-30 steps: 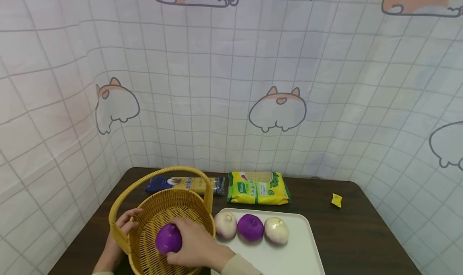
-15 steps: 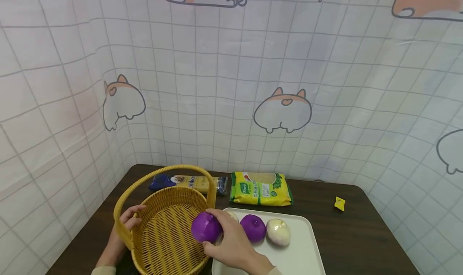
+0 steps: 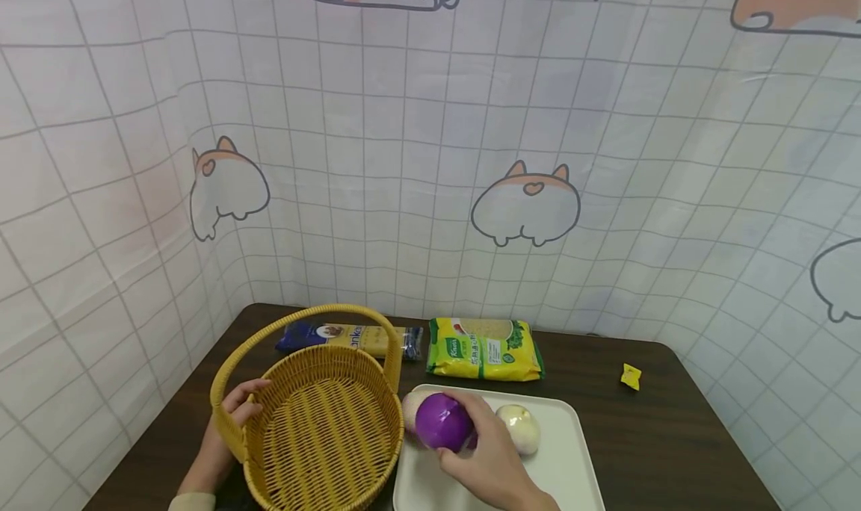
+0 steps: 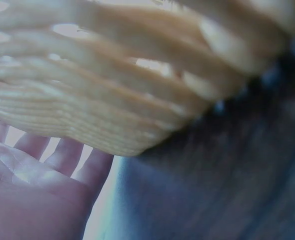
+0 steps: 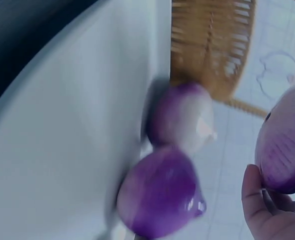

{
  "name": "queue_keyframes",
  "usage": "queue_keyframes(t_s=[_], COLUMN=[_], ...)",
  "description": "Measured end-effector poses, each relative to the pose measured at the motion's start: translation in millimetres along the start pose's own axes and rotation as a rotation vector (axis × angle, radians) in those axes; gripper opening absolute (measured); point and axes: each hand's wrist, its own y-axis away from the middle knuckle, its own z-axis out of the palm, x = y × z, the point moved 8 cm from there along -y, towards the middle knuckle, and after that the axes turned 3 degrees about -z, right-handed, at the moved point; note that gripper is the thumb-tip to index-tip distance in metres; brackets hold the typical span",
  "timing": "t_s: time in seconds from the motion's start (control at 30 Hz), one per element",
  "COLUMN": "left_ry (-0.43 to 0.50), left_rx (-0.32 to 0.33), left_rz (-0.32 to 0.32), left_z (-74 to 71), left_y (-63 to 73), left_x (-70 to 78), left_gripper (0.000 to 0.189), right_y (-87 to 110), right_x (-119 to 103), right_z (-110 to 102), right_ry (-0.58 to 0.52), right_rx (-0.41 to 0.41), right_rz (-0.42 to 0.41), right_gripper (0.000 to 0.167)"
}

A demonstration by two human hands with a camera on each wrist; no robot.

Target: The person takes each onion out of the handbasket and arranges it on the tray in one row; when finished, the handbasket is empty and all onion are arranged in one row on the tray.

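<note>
A purple onion (image 3: 440, 420) is in my right hand (image 3: 491, 459), held between thumb and fingers above the white tray (image 3: 430, 488). In the right wrist view, that onion (image 5: 285, 142) sits apart from a white-and-purple onion (image 5: 182, 117) and a second purple onion (image 5: 160, 192), both on the tray. My hand mostly covers the second purple one in the head view. A whitish onion (image 3: 523, 430) lies to its right. My left hand (image 3: 235, 410) holds the left rim of the yellow wicker basket (image 3: 323, 451). Up close, its fingers (image 4: 65, 157) lie against the weave, their tips hidden.
Behind the basket lies a blue-and-tan packet (image 3: 356, 338). A yellow-green Knorr bag (image 3: 484, 350) is behind the tray. One small yellow wrapped piece (image 3: 631, 376) rests on the dark table (image 3: 659, 436) at right. The basket's tall handle (image 3: 296, 318) arches over its opening.
My right hand has carried the purple onion out of the basket, rightwards to above the tray. My left hand has stayed at the basket's rim. The head view shifted slightly.
</note>
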Motion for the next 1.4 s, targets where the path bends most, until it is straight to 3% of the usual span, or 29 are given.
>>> queue_keyframes(t_s=[0.47, 0.73, 0.9, 1.4], left_ry=[-0.003, -0.014, -0.019, 0.002], left_rx=[0.004, 0.009, 0.016, 0.003], left_rz=[0.017, 0.012, 0.009, 0.041], left_z=[0.2, -0.2, 0.4, 1.6], left_y=[1.8, 1.6, 1.2, 1.9], left_x=[2.4, 2.0, 3.2, 3.6], left_gripper=[0.038, 0.038, 0.039, 0.036], right_y=[23.6, 38.9, 48.4, 67.4], right_x=[45.0, 71.8, 81.6, 109.9], right_z=[-68.9, -96.0, -107.0, -130.8], right_ry=[0.104, 0.173, 0.215, 0.195], right_rx=[0.275, 0.320, 0.351, 0.387], right_rz=[0.090, 0.208, 0.241, 0.336], right_gripper=[0.079, 0.077, 0.078, 0.081])
